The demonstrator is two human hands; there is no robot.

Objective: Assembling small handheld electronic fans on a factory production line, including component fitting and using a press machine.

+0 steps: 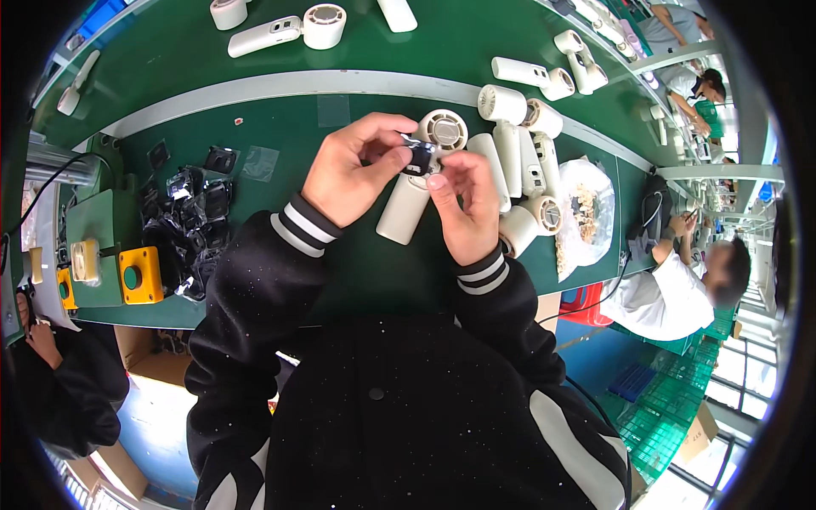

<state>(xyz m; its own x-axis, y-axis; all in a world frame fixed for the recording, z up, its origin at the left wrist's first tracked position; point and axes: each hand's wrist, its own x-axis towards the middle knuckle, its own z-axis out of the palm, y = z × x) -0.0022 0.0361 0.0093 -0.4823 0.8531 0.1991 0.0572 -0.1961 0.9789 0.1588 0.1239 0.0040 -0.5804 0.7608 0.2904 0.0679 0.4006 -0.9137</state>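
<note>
A small glossy black square part is pinched between the thumb and fingers of my left hand, above the green bench. Close against its right side is my right hand, with thumb and forefinger curled toward the part's edge. Whatever lies between those fingertips is too small to make out. Beneath both hands a white handheld fan lies on the bench, its round head pointing away from me. My hands hide the middle of this fan.
More white handheld fans crowd the right, beside a clear bag of small pieces. Black wrapped parts are heaped at left, near a yellow box with a green button. Other fans lie beyond the ledge. Co-workers sit on both sides.
</note>
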